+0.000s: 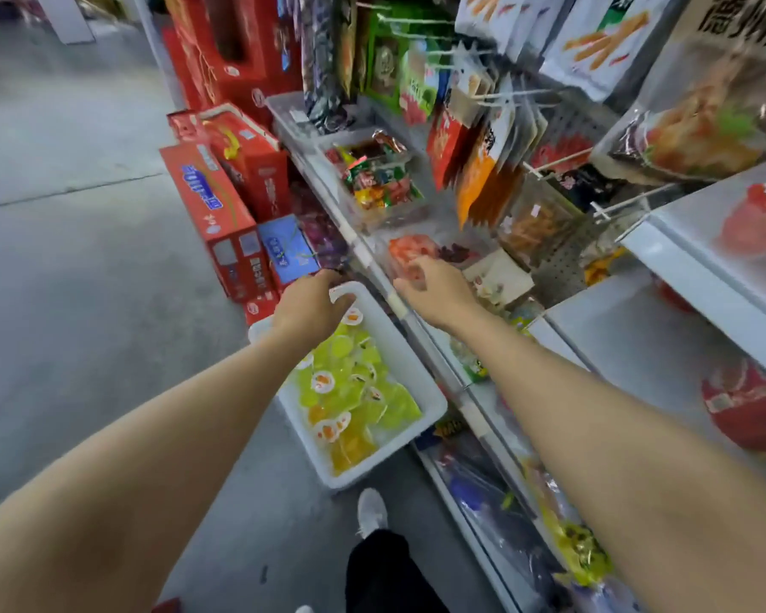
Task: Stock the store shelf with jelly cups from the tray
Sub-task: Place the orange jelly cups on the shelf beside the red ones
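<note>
Dozens of jelly cups fill our white tray. Our left hand grips its rim at 12 o'clock. At 2 o'clock, our right hand hovers, fingers loosely spread, over the shelf.

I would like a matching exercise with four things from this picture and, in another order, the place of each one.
Things:
1. left hand
2. right hand
3. jelly cups
4. red gift boxes

Places:
A. on the floor against the shelf unit
B. inside the white tray
C. over the shelf edge, at a clear bin
D. at the far rim of the white tray

Pairs: 1-D, 2-C, 3-B, 4-A
</note>
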